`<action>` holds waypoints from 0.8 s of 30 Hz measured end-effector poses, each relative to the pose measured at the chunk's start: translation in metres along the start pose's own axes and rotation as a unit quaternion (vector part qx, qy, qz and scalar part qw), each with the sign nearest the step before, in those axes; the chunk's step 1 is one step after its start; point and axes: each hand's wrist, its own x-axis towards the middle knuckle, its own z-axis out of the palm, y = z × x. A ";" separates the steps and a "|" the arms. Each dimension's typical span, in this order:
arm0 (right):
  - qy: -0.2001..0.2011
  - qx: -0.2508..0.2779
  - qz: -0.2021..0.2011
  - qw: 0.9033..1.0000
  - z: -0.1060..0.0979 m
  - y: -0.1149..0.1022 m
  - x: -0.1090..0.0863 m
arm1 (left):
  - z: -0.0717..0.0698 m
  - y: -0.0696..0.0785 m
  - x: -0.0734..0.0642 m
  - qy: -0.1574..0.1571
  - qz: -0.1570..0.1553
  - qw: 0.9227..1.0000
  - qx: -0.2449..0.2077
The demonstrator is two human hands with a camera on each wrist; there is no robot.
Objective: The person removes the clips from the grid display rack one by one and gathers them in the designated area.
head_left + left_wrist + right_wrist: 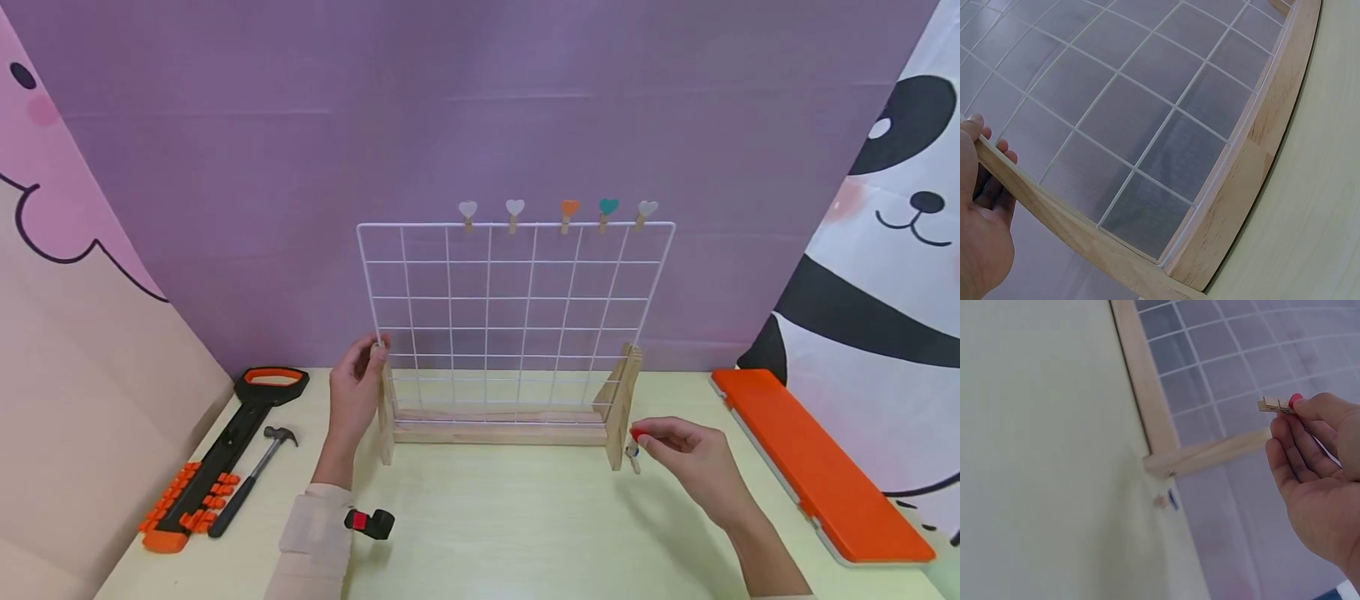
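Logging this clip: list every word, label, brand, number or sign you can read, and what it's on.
No text can be read in any view.
Black wrist device with a red patch: any lettering is too small to read.
Clothespin in the right hand: no legible marking.
Orange case: none legible.

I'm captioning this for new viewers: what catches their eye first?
Probably the white wire grid, centered in its wooden stand, with five heart clips along its top. Next, the orange case at right and the red-topped clip in the right grip, beside the stand.

Right grip [696,468] pinched, left [356,400] seemingly curled
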 end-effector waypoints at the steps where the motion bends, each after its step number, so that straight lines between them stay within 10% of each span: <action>1: 0.000 0.000 0.004 1.000 -0.001 0.003 -0.001 | 0.000 0.000 0.000 0.001 0.000 1.000 0.001; 24: -0.090 -0.043 0.099 0.990 -0.009 0.055 -0.009 | 0.000 0.001 0.000 0.000 -0.006 1.000 0.004</action>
